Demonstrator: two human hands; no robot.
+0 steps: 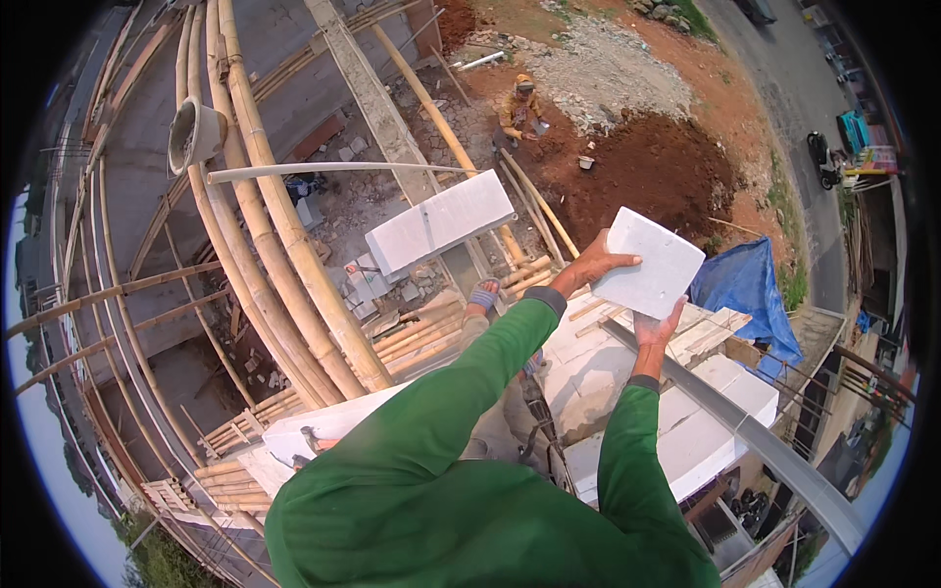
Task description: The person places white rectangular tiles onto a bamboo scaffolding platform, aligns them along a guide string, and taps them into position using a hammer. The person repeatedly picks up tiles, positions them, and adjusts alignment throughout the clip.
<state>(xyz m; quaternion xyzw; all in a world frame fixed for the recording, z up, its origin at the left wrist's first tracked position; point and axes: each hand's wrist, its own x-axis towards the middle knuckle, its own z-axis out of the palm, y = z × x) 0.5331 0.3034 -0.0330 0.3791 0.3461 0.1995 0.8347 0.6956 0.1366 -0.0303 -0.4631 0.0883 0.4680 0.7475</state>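
I grip a pale square block with both bare hands, out to the right of my feet. My left hand has its thumb across the block's left side; my right hand holds its lower edge, fingers partly behind it. A longer white block rests on a narrow concrete beam left of the held one. My sandaled foot is just below that block. Beneath my arms lie more white blocks and a long grey metal channel.
Bamboo poles run along the left, with a grey bucket on them. A co-worker in yellow crouches on the ground below, near dark red soil. A blue tarp and a road are at the right.
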